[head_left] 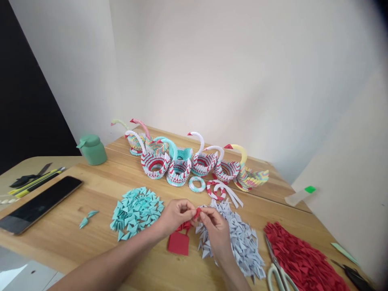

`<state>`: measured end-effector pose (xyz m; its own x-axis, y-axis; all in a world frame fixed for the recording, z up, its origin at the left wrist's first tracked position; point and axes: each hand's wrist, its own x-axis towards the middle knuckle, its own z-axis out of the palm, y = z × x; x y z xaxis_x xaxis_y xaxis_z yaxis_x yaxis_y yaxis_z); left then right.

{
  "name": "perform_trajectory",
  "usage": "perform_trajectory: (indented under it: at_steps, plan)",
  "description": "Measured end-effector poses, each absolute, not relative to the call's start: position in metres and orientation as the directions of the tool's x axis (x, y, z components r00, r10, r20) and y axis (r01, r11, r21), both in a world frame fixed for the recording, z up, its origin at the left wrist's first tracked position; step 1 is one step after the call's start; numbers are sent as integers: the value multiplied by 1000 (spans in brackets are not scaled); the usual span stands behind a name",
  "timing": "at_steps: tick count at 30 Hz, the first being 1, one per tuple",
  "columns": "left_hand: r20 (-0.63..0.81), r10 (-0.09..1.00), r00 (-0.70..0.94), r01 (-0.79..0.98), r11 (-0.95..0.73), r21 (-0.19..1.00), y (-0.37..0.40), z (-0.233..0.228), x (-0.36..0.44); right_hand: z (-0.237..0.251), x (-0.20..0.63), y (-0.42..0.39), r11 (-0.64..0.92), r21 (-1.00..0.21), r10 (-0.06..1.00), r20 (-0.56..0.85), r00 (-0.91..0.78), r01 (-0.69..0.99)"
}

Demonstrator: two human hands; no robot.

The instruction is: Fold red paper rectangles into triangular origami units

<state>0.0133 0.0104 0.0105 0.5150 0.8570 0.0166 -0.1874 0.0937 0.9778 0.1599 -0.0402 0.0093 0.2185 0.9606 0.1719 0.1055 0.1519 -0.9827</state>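
Head view: both hands meet over the wooden table (pixel 91 190), approx. centre-front. Left hand (pixel 175 216) and right hand (pixel 216 231) pinch the same small red paper piece (pixel 197 212) between fingertips; fingers closed tight on it, thumbs and forefingers doing the work, other fingers curled. Piece sits just above the table, between the teal pile and the white pile.

No readable writing, brand or label anywhere; phone screen is dark.

Counts:
- Red paper squares (pixel 179 243): 1 small stack, flat on table just below the hands, w/ more red bits tucked under the left hand; no. of sheets can't be told.
- Folded triangle piles: 3. Teal pile (pixel 136 212) left of hands, white/grey pile (pixel 239 238) under and right of the right hand, red pile (pixel 298 258) far right.
- Loose teal pieces (pixel 87 218): 2, apart from the teal pile, to its left.
- Paper swans (pixel 182 161): approx. 8 in a row at the back, crowded, so exact count is unsure.
- Paper rings (pixel 197 184): 2 in front of the swans, 1 teal/white, 1 red/white, plus some loose white strips beside them.
- Scissors (pixel 277 268): 1 pair w/ pale handles, lying between white and red piles.
- Phone (pixel 39 204): 1, face up, left edge.
- Green lidded jar (pixel 92 149): 1, back left.
- Dark scissors and yellow pens (pixel 36 180): far left, behind the phone.
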Motion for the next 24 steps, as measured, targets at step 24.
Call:
perform_trajectory:
  at_steps: [24]
  plan:
    - [14, 820, 571, -213, 132, 968, 10, 11, 13, 13, 161, -41, 152, -956, 953, 209, 219, 252]
